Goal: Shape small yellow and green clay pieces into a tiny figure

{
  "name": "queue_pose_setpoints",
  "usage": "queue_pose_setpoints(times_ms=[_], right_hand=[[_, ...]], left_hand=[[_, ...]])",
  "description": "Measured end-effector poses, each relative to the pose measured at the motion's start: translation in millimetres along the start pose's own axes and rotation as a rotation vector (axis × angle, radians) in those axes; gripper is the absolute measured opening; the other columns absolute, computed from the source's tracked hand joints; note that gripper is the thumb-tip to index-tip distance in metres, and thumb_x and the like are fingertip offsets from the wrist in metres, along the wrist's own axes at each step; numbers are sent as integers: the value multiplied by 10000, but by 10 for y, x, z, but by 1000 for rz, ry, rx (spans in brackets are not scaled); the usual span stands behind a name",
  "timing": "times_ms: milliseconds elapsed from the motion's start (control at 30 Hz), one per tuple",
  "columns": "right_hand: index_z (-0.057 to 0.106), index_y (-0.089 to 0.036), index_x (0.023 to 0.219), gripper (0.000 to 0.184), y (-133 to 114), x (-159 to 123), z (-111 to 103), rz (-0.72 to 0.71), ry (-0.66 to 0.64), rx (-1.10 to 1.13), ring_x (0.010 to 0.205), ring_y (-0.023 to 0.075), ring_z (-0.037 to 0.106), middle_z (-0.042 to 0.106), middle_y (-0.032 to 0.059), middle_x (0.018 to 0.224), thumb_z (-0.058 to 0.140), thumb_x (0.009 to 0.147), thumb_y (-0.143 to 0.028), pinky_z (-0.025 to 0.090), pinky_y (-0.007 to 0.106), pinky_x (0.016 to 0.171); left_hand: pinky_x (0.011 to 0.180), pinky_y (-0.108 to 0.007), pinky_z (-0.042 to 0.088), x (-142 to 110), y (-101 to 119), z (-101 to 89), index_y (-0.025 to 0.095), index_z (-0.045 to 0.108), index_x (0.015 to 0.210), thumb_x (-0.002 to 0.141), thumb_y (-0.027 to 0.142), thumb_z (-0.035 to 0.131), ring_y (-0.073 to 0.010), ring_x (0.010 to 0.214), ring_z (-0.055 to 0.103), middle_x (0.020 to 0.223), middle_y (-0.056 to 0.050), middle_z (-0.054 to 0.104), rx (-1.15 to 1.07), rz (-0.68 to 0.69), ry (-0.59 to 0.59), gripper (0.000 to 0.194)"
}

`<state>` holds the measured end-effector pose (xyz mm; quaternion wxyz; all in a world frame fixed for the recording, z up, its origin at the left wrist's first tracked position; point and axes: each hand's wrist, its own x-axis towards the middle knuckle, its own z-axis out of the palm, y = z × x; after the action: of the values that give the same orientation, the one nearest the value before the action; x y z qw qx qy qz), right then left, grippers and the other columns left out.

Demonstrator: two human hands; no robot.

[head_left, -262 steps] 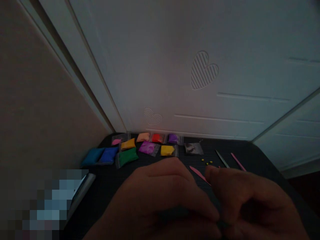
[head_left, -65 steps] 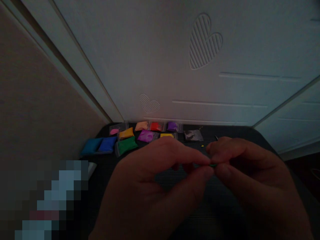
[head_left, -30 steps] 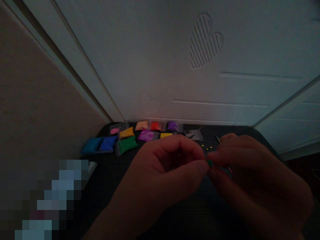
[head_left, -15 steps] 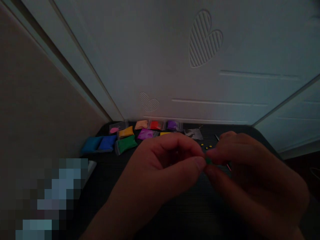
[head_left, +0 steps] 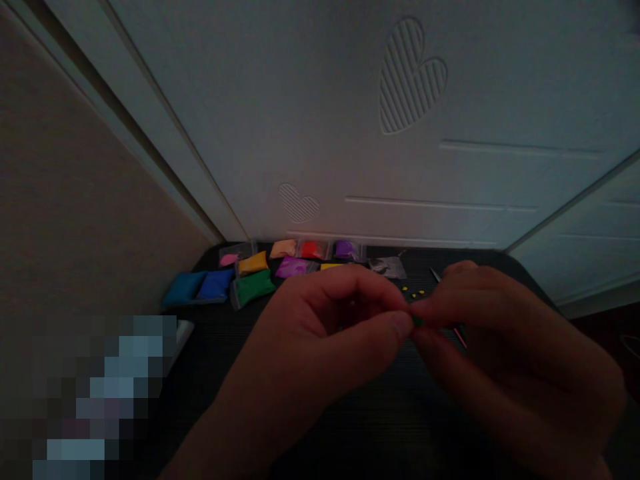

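Up against the back of the counter (head_left: 350, 427) there's a big white panel (head_left: 300, 100) with two striped hearts in it, and the counter itself is black and pretty dim. Next biggest are the hands: left hand (head_left: 320, 347) and right hand (head_left: 520, 353) come in from their own sides and meet over the counter. Then a bunch of little packets along the back: teal packet (head_left: 185, 289), blue packet (head_left: 216, 286), green packet (head_left: 254, 287), plus orange, pink, peach, red, magenta, purple, yellow and a greyish one, the yellow partly behind the left hand. Past the right hand a metal tool (head_left: 435, 273) pokes out, and a pink tool (head_left: 460, 337) shows just beside its fingers. Smaller again is the green bit (head_left: 417, 321), looks like soft clay but it's too dark to be sure, pinched between the fingertips of both hands. Tiniest of all, yellow crumbs (head_left: 421, 292) lie on the counter just beyond.
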<state>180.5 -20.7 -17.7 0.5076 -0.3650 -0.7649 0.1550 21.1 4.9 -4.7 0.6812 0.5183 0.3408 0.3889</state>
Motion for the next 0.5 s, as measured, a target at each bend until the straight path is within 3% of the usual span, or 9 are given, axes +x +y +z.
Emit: queue_pose_setpoints(times_ms=[500], right_hand=[[580, -154, 933, 383, -5, 0, -23, -6, -6, 10, 737, 114, 511, 568, -12, 781, 599, 602, 38, 424, 276, 642]], left_hand=[[469, -182, 356, -3, 4, 4, 185, 596, 671, 669, 194, 618, -87, 557, 476, 581, 29, 521, 35, 2, 29, 24]])
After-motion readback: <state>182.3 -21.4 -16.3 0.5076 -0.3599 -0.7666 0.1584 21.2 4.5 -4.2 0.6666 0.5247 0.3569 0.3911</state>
